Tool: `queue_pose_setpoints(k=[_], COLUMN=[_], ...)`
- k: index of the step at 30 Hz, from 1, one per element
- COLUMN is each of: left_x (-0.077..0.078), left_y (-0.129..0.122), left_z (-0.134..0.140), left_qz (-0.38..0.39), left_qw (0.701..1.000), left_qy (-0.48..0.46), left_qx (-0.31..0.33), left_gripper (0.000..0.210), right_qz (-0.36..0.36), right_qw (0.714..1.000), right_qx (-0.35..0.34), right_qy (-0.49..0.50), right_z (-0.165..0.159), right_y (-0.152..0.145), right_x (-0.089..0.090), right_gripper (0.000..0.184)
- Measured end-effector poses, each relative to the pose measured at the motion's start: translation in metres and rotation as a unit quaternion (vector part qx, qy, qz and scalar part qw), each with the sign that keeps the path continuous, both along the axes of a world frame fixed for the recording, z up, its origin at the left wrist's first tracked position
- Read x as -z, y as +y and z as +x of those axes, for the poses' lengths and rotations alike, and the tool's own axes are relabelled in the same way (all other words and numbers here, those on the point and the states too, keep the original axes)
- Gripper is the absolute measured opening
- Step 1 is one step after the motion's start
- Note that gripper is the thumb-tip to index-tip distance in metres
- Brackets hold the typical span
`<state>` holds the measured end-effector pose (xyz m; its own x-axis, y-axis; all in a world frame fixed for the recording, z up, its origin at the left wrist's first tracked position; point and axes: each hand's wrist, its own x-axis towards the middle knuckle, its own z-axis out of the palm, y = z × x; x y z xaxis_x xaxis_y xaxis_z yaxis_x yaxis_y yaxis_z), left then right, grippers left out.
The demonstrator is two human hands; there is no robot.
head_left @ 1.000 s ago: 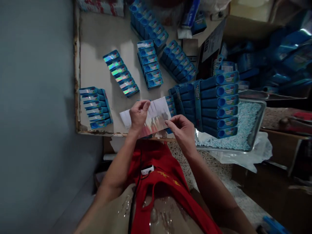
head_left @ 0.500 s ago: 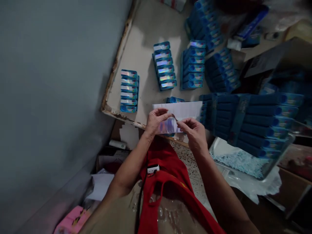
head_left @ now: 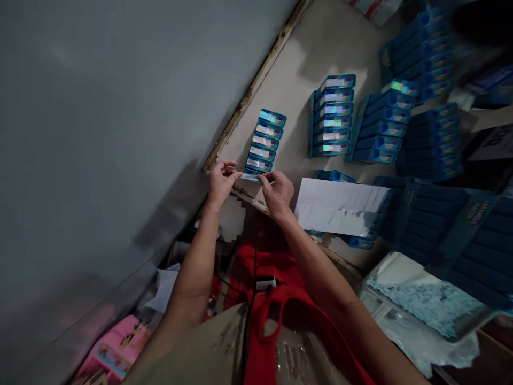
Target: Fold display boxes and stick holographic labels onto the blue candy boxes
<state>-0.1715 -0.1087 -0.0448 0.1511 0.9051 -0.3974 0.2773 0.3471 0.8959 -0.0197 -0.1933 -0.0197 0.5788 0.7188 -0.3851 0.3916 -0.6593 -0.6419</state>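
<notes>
A small shiny sticker strip (head_left: 249, 176) is stretched between my two hands, over the nearest blue box of the left stack. My left hand (head_left: 220, 183) pinches its left end between thumb and forefinger. The other end is pinched by my right hand (head_left: 278, 193). Behind them stands the row of small blue boxes (head_left: 264, 141), most bearing a shiny strip on the end face. To the right of my right hand, a white sticker sheet (head_left: 340, 206) lies over other blue boxes.
More stacks with shiny strips (head_left: 333, 115) stand further right, beside partly stickered boxes (head_left: 385, 123). A large banded bundle (head_left: 433, 214) sits at the right, above a clear tray (head_left: 425, 299) of pale blue bits. The grey wall (head_left: 100, 107) borders the table's left edge (head_left: 256, 80).
Both hands have moved left from above the sheet to the front of the left stack, carrying the strip, now stretched flat. The camera view has turned left.
</notes>
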Motion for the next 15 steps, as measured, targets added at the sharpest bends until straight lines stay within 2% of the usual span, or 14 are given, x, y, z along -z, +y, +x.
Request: queue_pose_setpoints(k=[10, 12, 15], left_x=[0.016, 0.023, 0.034], left_y=[0.013, 0.018, 0.019], left_z=[-0.001, 0.0, 0.008], left_qz=[-0.031, -0.071, -0.19], left_qw=[0.999, 0.996, 0.975], left_qy=[-0.024, -0.043, -0.091], left_qx=[-0.012, -0.027, -0.068], left_gripper=[0.032, 0.038, 0.045], right_qz=[-0.025, -0.032, -0.033], right_qw=[0.999, 0.999, 0.999], right_qx=[-0.009, -0.007, 0.038], right_qy=[-0.027, -0.023, -0.014], right_z=[-0.007, -0.007, -0.005], right_y=[0.007, 0.011, 0.016], right_x=[0.008, 0.012, 0.02], right_gripper=[0.026, 0.023, 0.03])
